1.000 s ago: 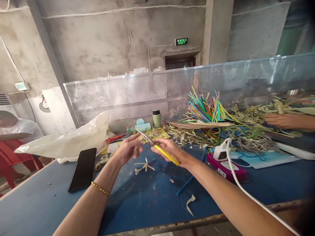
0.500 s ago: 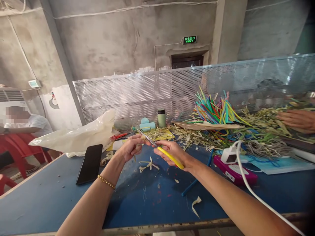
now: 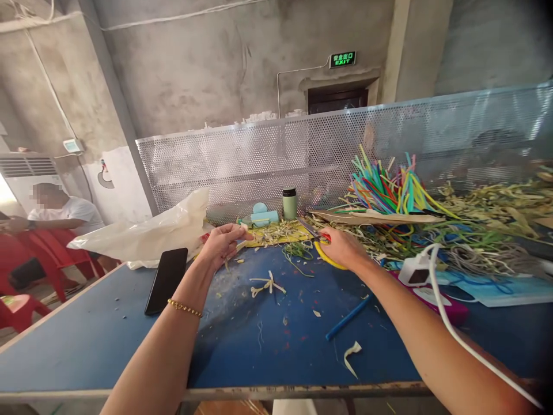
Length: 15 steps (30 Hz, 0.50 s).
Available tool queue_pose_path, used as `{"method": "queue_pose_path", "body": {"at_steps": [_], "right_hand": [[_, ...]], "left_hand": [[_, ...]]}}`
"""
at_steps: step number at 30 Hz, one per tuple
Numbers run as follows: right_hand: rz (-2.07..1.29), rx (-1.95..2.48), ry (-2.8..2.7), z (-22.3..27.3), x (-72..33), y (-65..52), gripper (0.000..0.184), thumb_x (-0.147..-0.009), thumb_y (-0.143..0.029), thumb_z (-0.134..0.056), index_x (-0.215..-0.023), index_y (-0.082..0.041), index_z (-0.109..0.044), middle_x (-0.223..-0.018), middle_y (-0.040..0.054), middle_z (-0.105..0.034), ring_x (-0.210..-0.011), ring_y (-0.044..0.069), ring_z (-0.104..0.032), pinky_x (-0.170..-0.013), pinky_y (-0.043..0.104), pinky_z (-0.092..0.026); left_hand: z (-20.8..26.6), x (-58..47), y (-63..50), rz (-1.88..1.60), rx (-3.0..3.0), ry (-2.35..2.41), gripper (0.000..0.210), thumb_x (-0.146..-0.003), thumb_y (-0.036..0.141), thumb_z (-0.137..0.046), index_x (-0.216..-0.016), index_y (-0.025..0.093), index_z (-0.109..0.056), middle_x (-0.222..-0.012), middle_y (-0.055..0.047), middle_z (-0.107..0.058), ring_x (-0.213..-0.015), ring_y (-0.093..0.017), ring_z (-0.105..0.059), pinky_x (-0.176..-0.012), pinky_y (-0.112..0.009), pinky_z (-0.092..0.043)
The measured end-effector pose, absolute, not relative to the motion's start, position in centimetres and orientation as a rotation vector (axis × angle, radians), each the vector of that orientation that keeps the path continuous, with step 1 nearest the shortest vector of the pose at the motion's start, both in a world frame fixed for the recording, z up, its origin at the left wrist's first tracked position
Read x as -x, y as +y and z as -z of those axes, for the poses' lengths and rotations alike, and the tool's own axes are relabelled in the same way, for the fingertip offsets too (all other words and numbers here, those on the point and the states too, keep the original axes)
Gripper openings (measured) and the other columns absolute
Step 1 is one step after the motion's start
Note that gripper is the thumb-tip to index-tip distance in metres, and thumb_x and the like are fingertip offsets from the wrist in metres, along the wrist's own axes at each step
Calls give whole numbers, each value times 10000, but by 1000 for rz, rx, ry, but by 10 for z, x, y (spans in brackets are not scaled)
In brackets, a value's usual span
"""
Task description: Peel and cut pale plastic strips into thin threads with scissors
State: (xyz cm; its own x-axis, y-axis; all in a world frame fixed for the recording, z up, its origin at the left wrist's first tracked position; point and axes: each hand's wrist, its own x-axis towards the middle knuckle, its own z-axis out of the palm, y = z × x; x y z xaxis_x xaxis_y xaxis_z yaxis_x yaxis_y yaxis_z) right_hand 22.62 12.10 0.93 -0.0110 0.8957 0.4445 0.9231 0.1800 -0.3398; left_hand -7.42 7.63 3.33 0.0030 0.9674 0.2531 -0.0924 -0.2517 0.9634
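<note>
My left hand [image 3: 222, 245] is closed in a pinch on a small pale strip of dried husk [image 3: 240, 246], mostly covered by the fingers. My right hand [image 3: 345, 248] is wrapped round a pair of scissors [image 3: 329, 256] with yellow and red handles. Its blades point up and left, toward the scraps at the back of the table. Between and below both hands, a small knotted piece of pale husk [image 3: 268, 284] lies on the blue table [image 3: 233, 346]. A tuft of green strands [image 3: 298, 251] rests just left of the scissors.
A black phone [image 3: 166, 281] and a plastic bag [image 3: 147, 233] lie at left. Behind stand a green bottle [image 3: 290, 204] and colourful fuzzy stems [image 3: 389, 187] amid dried leaves. A magenta box [image 3: 449, 305] with a white charger [image 3: 417, 271] sits right. Another person [image 3: 64, 207] sits far left.
My right hand has moved right with the scissors, away from my left hand, which keeps its pinch. The green tuft now shows. Another person's hand at the far right has left view.
</note>
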Motion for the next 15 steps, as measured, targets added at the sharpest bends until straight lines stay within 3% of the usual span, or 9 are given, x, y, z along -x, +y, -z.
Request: {"method": "queue_pose_path", "body": {"at_steps": [5, 9, 12, 15], "right_hand": [[153, 2171, -2025, -1, -252, 132, 371, -814, -218, -561, -1152, -140, -692, -1167, 205, -677, -1069, 335, -651, -787, 396, -506], [284, 2196, -2100, -10, -248, 124, 302, -828, -197, -574, -1066, -95, -728, -1107, 230, -697, -1048, 346, -655, -778, 403, -499], [344, 1891, -2112, -18, -229, 111, 251, -863, -271, -584, -971, -123, -756, -958, 200, -732, -940, 327, -683, -743, 388, -490], [-129, 1267, -2221, -15, -199, 98, 329, -897, -440, -551, -982, -195, -752, -800, 88, -738, -724, 223, -686, -627, 301, -483]], "left_hand": [[-43, 102, 75, -1622, -1307, 1165, 242, -708, 252, -755, -620, 133, -563, -477, 30, -510, -330, -3, -264, -340, -174, -180], [-44, 109, 75, -1618, -1391, 1337, 247, -661, 206, -778, -540, 134, -574, -423, 68, -358, -356, -14, -254, -351, -181, -157], [-34, 86, 75, -1358, -1592, 1317, 240, -667, 221, -765, -517, 131, -600, -425, 57, -370, -368, -23, -260, -366, -192, -149], [-17, 44, 69, -1099, -1705, 1251, 308, -673, 299, -751, -502, 149, -544, -467, 32, -462, -381, -38, -300, -377, -205, -165]]}}
